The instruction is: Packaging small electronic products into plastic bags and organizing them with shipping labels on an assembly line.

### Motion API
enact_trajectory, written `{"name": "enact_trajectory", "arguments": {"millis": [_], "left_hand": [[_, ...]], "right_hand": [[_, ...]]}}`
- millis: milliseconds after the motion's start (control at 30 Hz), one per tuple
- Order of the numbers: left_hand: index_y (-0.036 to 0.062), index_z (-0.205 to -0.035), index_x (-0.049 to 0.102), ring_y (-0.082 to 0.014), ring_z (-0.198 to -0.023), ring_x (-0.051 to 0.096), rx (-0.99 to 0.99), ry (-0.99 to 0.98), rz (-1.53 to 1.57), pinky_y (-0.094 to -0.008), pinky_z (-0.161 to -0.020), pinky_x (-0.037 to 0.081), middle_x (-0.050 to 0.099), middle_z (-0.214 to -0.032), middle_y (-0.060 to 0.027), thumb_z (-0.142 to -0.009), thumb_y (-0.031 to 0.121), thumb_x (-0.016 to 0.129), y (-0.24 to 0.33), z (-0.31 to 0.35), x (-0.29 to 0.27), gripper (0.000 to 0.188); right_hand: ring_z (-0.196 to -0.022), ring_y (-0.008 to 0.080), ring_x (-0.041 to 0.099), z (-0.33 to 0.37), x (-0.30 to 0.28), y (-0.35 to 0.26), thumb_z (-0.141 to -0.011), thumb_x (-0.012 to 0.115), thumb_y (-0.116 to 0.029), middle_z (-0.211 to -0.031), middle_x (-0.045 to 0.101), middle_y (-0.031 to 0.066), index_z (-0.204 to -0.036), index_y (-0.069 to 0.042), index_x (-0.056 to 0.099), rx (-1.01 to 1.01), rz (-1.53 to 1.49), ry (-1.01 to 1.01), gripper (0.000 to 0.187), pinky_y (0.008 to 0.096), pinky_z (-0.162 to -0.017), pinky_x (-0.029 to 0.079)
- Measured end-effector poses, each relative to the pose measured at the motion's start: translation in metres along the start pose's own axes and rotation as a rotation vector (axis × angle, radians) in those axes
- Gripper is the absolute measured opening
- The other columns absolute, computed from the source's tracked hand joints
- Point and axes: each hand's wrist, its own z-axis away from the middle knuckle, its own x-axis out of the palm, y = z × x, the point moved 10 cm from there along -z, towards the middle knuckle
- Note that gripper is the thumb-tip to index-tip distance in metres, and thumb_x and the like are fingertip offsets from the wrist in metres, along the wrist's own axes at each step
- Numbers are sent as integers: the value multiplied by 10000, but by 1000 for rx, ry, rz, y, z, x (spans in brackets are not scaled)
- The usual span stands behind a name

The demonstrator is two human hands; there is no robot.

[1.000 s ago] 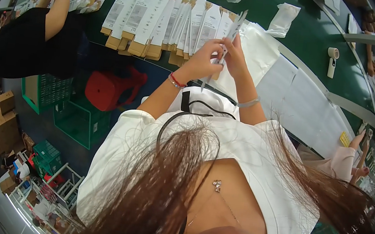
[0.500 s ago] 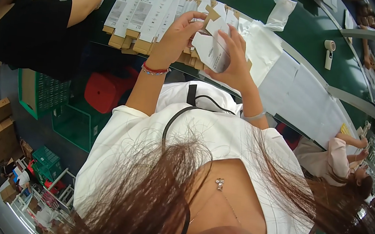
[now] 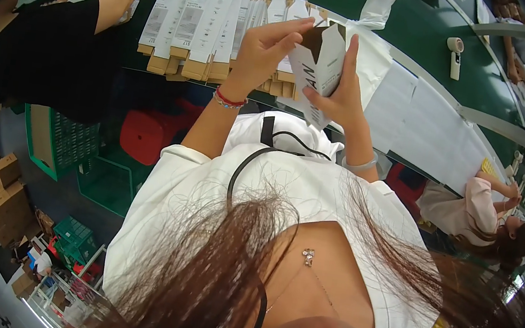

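Over the counter's (image 3: 413, 124) near edge, the right hand (image 3: 350, 104) clasps an open-topped white box (image 3: 319, 72), fingers partly hidden; the left hand (image 3: 260, 54) bends at its rim, contact unclear. Flat cartons (image 3: 195, 22) behind are partly covered.

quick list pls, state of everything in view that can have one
carton: opened out, upper end open, flaps not closed
right hand: gripping the carton, thumb on its near face
left hand: fingers at the carton's open end, grip unclear
flat cartons: folded flat, overlapping in a row
plastic bag: wrinkled, contents unclear
white handheld fan: lying on the green table, on or off unclear
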Motion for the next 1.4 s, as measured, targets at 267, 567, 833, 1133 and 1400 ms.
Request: {"name": "enact_trajectory", "arguments": {"millis": [267,567,833,1133,1400], "left_hand": [[12,-996,673,-146,-784,572,180,255,479,-218,-586,437,643,-1065,-124,-848,127,665,30,-4,5,188],[29,-1149,613,-184,-979,587,126,212,-207,-248,-842,466,615,-1150,-98,-915,125,542,50,-1,17,263],[37,-1133,641,-188,-962,599,-38,55,671,-237,-849,474,623,-1126,-100,-883,67,568,13,-25,57,262],[31,-1157,639,-213,-1039,574,-40,51,388,-255,-914,446,625,-1135,-123,-876,24,541,13,-31,87,298],[77,-1320,508,-233,-1060,554,-216,40,241,-278,-928,447,568,-1218,-157,-905,86,515,4,-43,103,416]], "right_hand": [[-1088,366,547,6,4,-57,-701,740,-145,-1454,345,181,-1427,-233,350,-664,520,61,829,374,-826,494],[-1135,357,519,-3,-21,-35,-727,718,-101,-1470,324,154,-1345,-195,452,-330,252,95,680,390,-896,456],[-1172,328,492,-10,-33,-23,-690,752,-112,-1417,402,129,-1322,-147,454,-350,48,-89,699,392,-966,416],[-1082,300,549,-16,-79,-19,-587,812,-99,-1288,534,117,-1272,-116,496,-314,30,187,754,359,-919,455],[-835,245,620,-27,-98,-1,-514,840,-105,-1077,651,88,-1239,-90,522,-279,180,83,792,320,-752,520]]}}
